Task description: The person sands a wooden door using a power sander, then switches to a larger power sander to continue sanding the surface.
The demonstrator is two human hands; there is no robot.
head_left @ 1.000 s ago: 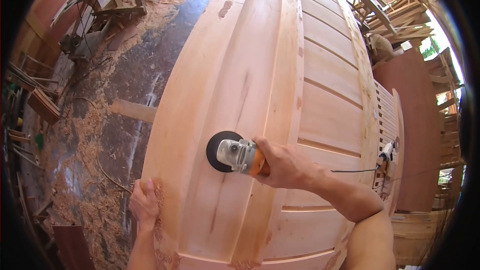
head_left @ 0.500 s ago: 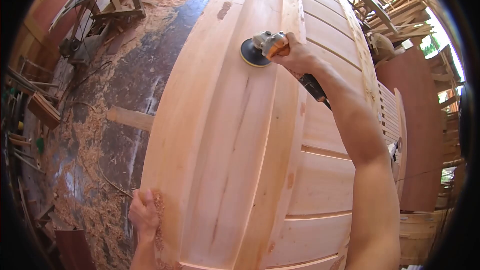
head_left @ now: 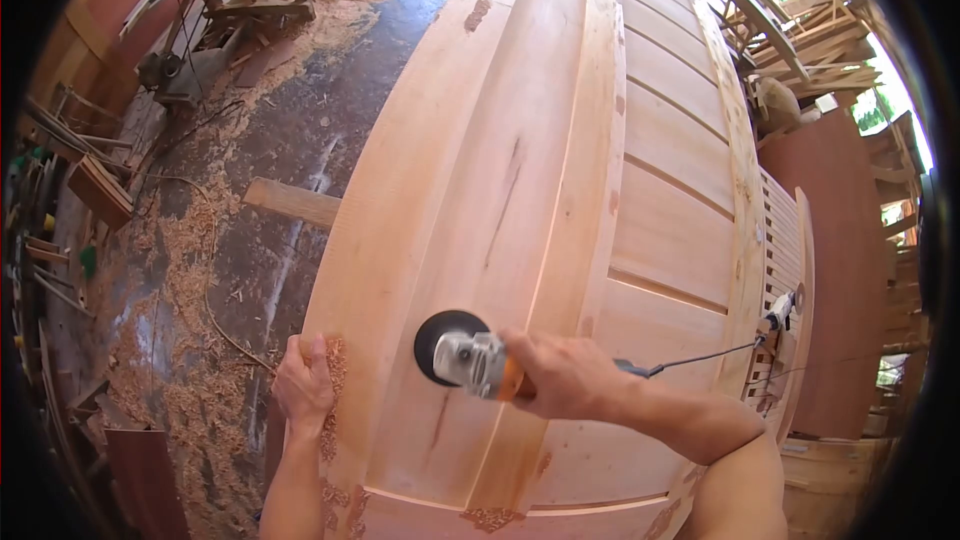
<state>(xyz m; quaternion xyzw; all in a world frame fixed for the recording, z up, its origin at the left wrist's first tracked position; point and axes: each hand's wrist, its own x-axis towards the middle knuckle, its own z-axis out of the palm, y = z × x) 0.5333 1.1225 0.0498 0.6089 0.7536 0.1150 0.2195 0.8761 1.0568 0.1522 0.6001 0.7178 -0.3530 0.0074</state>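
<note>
In my right hand (head_left: 565, 375) is an angle grinder (head_left: 482, 364), gripped around its orange and grey body. Its round black sanding pad (head_left: 428, 345) lies against the long recessed board of a pale wooden door panel (head_left: 500, 190). A dark crack (head_left: 503, 202) runs along that board above the pad, and a streak shows below it. My left hand (head_left: 305, 380) grips the panel's left edge beside a strip of reddish-brown filler (head_left: 335, 390); some of its fingers are hidden.
The grinder's cord (head_left: 705, 356) runs right toward a second power tool (head_left: 782, 310) on a slatted wooden piece. Wood shavings (head_left: 190, 340) cover the floor at left, where a wooden support bar (head_left: 292, 202) juts out. Scrap wood (head_left: 815, 50) is piled at back right.
My right hand has drawn the grinder down along the board toward me, from its far part to its near part. My left hand stays at the panel's edge; the view has shifted slightly.
</note>
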